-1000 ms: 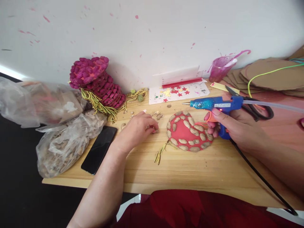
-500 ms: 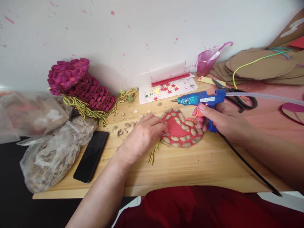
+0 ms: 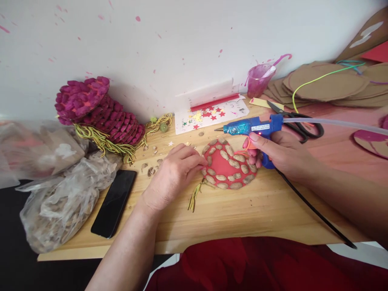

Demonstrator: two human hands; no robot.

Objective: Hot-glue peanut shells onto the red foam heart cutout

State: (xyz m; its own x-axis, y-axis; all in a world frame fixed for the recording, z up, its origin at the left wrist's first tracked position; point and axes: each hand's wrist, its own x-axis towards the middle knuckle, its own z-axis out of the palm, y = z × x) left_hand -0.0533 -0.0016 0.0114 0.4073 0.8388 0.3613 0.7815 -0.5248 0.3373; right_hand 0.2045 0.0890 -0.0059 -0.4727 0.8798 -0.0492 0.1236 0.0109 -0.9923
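A blue glue gun [image 3: 238, 127] is gripped in my right hand [image 3: 285, 151], nozzle pointing left above the table. Below the nozzle lies a round red disc [image 3: 220, 162] with peanut shells [image 3: 235, 185] around its rim and across its middle. At the disc's left edge is my left hand [image 3: 179, 169], its fingers closed together; whatever is between the fingertips is hidden. Out from the disc's lower left trails a yellow-green string tassel [image 3: 194, 198]. An orange cord [image 3: 241, 152] runs from the disc up to my right fingers. Loose shell pieces [image 3: 150, 171] lie left of my left hand.
Purple shell-covered discs [image 3: 83, 97] lean stacked at left, near plastic bags [image 3: 65, 206] and a phone [image 3: 114, 204]. Star cutouts lie on white paper [image 3: 182, 127]. Scissors [image 3: 303, 131], a pink-stained cup [image 3: 259, 81] and cardboard ovals [image 3: 324, 83] are at right. The gun's black cable [image 3: 315, 214] crosses the front.
My left hand has drawn back slightly left, baring more of the disc's left rim. The right hand still holds the glue gun in much the same place. The whole view has shifted a little.
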